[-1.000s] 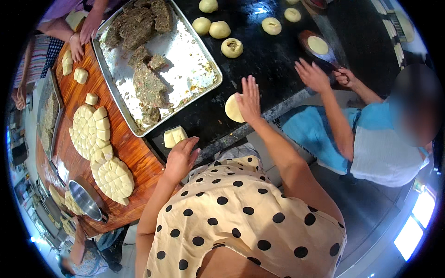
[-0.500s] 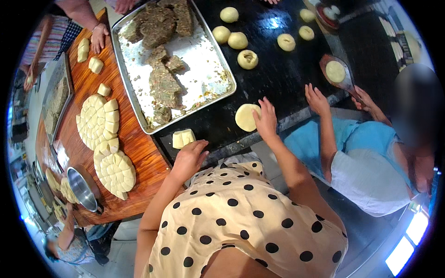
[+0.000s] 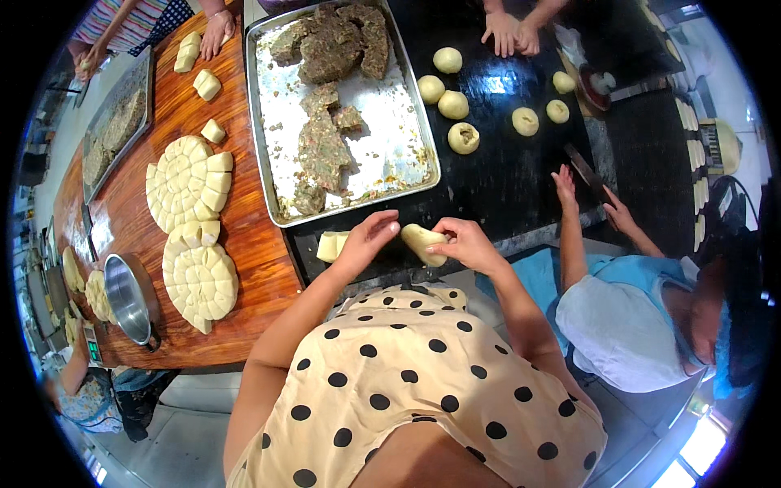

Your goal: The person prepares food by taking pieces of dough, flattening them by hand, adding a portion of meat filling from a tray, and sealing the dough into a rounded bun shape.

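My right hand (image 3: 468, 246) pinches the edge of a flat dough round (image 3: 416, 241), thumb on its face, and holds it tilted over the black worktop. Just left of the round, my left hand (image 3: 370, 241) is held with its fingers stretched out and nothing in them. A small cluster of uncooked dough pieces (image 3: 329, 246) lies on the worktop, partly hidden behind my left wrist. Beyond my hands stands a large metal tray (image 3: 399, 167) with chunks of greenish-brown, minced-looking filling (image 3: 327, 154).
Several dough balls (image 3: 452, 104) sit on the black worktop (image 3: 496, 191). On the wooden table (image 3: 260, 268) are cut dough rounds (image 3: 199, 276) and a steel bowl (image 3: 130, 301). At right a co-worker's hand (image 3: 621, 213) holds a dark paddle (image 3: 587, 172). Another person's hands (image 3: 511, 34) rest across the worktop.
My right hand has taken the dough round off the worktop and tilted it. My left hand has moved closer to it. The co-worker's paddle is now edge-on, its dough round out of sight.
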Available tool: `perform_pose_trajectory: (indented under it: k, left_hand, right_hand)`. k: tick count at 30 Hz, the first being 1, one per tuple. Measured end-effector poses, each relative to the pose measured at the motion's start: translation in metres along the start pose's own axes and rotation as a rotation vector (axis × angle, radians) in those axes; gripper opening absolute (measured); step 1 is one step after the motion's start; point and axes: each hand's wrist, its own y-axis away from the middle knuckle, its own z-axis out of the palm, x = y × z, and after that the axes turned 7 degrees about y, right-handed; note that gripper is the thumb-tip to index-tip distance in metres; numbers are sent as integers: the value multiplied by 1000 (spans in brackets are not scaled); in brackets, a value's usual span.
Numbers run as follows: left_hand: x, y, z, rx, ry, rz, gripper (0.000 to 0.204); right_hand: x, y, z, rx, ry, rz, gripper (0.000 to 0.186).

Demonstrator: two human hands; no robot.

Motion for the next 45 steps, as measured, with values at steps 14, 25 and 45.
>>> perform_pose_trajectory:
  k: [14, 25, 45]
  left_hand:
    - [21, 14, -72, 312, 524, -208, 51]
    - [32, -16, -99, 388, 728, -162, 46]
    - [56, -33, -93, 450, 877, -51, 51]
  right_hand:
    - [-37, -257, 11, 296, 587, -373, 58]
    - [-20, -291, 0, 141, 870, -503, 57]
    - [-67, -199, 23, 421, 271, -376, 74]
